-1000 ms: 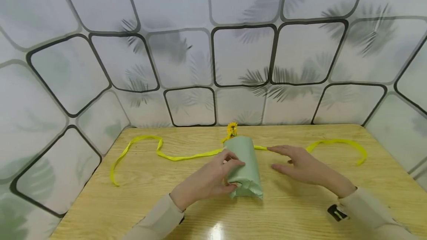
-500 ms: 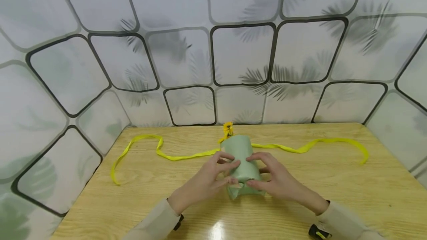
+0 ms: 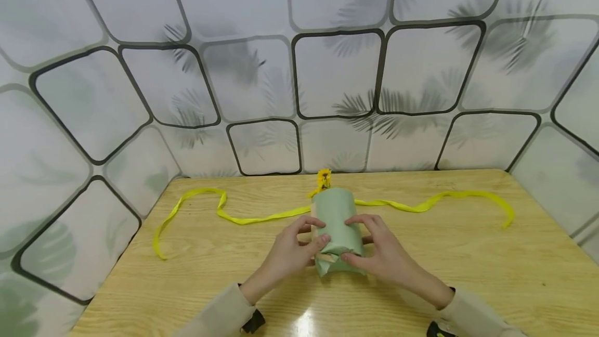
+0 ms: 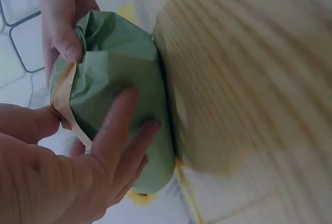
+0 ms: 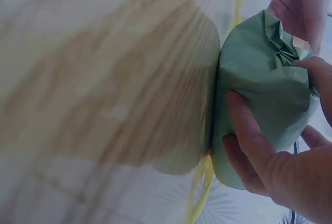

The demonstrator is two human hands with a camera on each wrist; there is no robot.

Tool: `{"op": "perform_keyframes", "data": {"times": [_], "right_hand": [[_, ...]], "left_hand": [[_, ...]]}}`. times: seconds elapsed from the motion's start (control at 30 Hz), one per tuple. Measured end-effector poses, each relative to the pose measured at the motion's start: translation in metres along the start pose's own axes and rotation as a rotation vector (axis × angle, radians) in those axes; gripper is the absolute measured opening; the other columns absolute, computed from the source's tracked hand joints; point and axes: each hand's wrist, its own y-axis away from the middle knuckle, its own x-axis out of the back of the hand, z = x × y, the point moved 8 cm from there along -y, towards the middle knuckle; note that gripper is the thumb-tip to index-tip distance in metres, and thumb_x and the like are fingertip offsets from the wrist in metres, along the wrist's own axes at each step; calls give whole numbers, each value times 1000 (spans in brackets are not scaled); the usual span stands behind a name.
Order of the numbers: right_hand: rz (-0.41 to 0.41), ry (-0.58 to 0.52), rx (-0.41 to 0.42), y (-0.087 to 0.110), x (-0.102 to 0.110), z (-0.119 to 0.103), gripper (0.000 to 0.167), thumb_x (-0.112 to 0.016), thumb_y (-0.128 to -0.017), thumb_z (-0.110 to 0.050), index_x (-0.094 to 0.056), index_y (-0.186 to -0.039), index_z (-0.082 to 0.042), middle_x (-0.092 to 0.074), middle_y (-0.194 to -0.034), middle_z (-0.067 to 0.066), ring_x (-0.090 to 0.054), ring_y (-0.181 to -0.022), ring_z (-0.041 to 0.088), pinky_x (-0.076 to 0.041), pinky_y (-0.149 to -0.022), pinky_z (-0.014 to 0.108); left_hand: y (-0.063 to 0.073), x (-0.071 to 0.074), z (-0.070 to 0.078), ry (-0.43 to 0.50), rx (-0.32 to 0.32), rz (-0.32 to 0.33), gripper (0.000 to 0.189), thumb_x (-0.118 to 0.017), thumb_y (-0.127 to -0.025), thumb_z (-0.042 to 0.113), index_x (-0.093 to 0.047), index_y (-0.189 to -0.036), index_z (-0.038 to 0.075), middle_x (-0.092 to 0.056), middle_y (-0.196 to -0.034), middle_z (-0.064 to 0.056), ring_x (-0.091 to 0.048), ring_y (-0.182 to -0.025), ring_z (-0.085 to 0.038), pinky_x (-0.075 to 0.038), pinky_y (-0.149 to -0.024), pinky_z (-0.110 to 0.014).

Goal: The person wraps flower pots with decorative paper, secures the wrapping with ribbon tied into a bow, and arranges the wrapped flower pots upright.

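Note:
A roll wrapped in pale green paper (image 3: 338,217) lies on the table with its crumpled end towards me. Yellow flowers (image 3: 324,178) stick out at its far end. My left hand (image 3: 287,248) holds the left side, thumb near the paper's tan edge (image 4: 63,97) and other fingers along the underside in the left wrist view. On the right side my right hand (image 3: 386,254) grips the roll, its thumb at the gathered folds (image 5: 285,53) of the near end. A yellow ribbon (image 3: 252,221) passes behind or beneath the roll; the roll hides its middle.
The ribbon's left end curls near the table's left edge, and its right end (image 3: 503,207) bends towards me. The wood-grain table (image 3: 468,264) meets patterned wall panels (image 3: 339,77) at the back and sides.
My right hand has come left from over the ribbon onto the roll's right side. My left thumb has shifted along the near left edge, where a tan strip of paper now shows.

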Motion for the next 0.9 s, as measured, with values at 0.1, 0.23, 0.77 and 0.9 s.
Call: {"op": "perform_keyframes", "data": {"times": [0.1, 0.23, 0.77, 0.9], "right_hand": [[2, -2, -15, 0, -1, 0, 58, -87, -83, -21, -55, -131, -17, -51, -134, 22, -60, -117, 38, -61, -79, 29], [-24, -30, -28, -1, -2, -3, 59, -87, -83, -19, -52, -132, -16, -50, -139, 25, -58, -122, 43, -62, -81, 33], [3, -10, -29, 4, 6, -22, 51, -89, -79, -11, -59, -121, -12, -51, -145, 23, -57, -126, 43, -61, -80, 32], [60, -13, 59, 1, 16, -35, 54, -88, -78, -5, -59, -123, -11, -51, -141, 25, -58, -122, 45, -63, -79, 36]], "left_hand": [[2, -3, -1, 115, 32, -24, 36, -67, -100, 33, -59, -131, 16, -46, -152, -31, -72, -106, -34, -64, -70, -41], [2, -4, -4, 200, 73, -37, 39, -68, -100, 28, -56, -134, 13, -52, -145, -29, -71, -106, -29, -64, -71, -42], [7, -6, -3, 345, 129, -97, 46, -72, -98, 22, -49, -136, 9, -66, -121, -22, -72, -94, -24, -64, -73, -41], [6, -1, 10, 300, 84, -78, 47, -72, -97, 25, -50, -136, 11, -60, -129, -24, -71, -96, -23, -63, -72, -40]]}}
